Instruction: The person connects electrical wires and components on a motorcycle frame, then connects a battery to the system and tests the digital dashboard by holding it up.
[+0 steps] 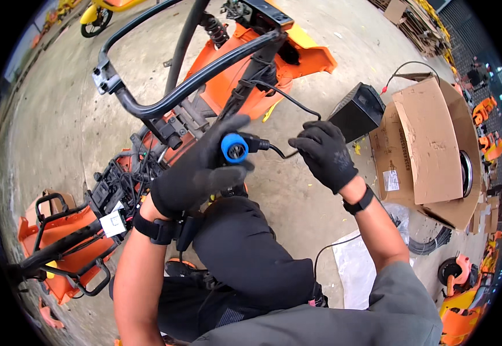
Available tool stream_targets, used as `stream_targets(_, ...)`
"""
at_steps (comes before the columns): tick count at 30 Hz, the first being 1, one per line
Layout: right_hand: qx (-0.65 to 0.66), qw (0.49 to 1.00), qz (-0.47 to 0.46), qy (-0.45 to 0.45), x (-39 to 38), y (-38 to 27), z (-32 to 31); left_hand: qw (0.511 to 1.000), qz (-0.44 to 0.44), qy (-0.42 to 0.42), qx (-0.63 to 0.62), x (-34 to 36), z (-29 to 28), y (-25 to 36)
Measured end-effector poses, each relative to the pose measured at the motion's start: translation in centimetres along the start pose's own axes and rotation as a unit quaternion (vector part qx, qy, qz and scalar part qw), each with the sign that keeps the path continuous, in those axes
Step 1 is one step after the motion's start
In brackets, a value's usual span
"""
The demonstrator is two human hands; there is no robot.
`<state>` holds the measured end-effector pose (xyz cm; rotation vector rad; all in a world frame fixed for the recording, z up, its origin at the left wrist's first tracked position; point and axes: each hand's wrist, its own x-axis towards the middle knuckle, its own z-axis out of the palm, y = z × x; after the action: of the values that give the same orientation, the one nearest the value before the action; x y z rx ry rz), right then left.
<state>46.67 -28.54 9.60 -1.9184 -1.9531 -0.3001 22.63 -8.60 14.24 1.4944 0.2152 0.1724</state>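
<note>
My left hand [196, 170], in a black glove, is curled around a black plug with a blue ring [234, 147], its open end facing up toward me and a cable leading off to the right. My right hand [322, 151], also gloved, pinches the black cable [284, 153] beside the plug. Above both hands is a scooter frame [195, 85] of black tubes, with an orange plastic body panel [230, 92] and wires running down it. A black box [356, 115] lies on the floor beyond my right hand.
An open cardboard box [427, 141] stands at the right, near a plastic sheet [354, 270] and coiled cable [428, 242]. Another orange scooter part with black bars [60, 259] lies at the lower left. A yellow scooter [98, 12] is at the back left, stacked cardboard [413, 29] at the back right.
</note>
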Motion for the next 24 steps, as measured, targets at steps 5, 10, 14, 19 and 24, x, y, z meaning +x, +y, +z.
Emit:
stream_targets(5,0.103,0.992,-0.033,0.060,0.7,-0.6,2.6,0.987,-0.129,-0.096,0.022,-0.7,-0.8,-0.2)
stream_targets(10,0.430,0.885,0.120,0.129,-1.1,0.2,1.1,0.976,-0.207,-0.067,0.024,-1.0,-2.0,-2.8)
stream_targets(14,0.397,0.847,0.295,0.194,-4.0,11.5,-0.5,0.977,-0.193,-0.050,0.082,-0.1,-2.6,-5.9)
stream_targets(19,-0.058,0.890,0.443,0.092,-8.7,29.4,0.7,0.985,-0.156,-0.056,0.045,0.8,-3.1,-9.3)
stream_targets(24,-0.168,0.832,0.529,-0.014,-12.4,40.1,1.4,0.961,-0.194,-0.024,0.194,0.6,-3.7,-11.7)
